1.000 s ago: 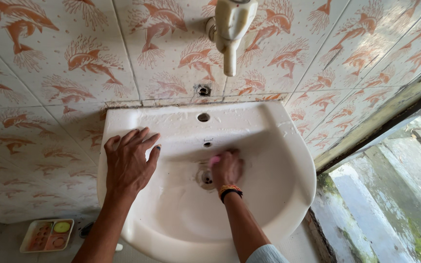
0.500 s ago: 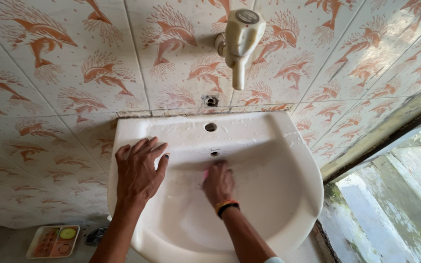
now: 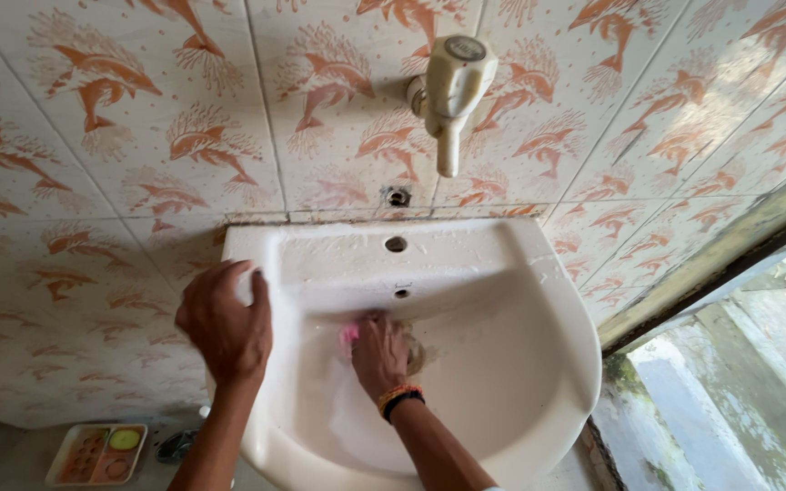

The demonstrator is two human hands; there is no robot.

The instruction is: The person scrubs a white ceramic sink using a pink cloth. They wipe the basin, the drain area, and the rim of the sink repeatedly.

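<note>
- A small tray [image 3: 95, 452] with round compartments is lying on the floor at the lower left, well apart from both hands.
- The left hand [image 3: 223, 325] is curling its fingers over the left rim of the white wash basin [image 3: 539, 364], gripping the edge with the thumb turned inward.
- A pink scrubber [image 3: 348, 338] is sitting inside the bowl, just left of its middle, peeking out from under the right hand's fingers on the left side.
- The right hand [image 3: 379, 353] is pressing palm-down on that scrubber against the basin floor, fingers bunched around it; a band of orange and black is circling the wrist.
- The two hands are working near each other, the left on the rim, the right lower down in the bowl.
- A cream tap [image 3: 452, 86] is jutting from the fish-patterned tiled wall [image 3: 138, 136] above the basin, well apart from the scrubber.
</note>
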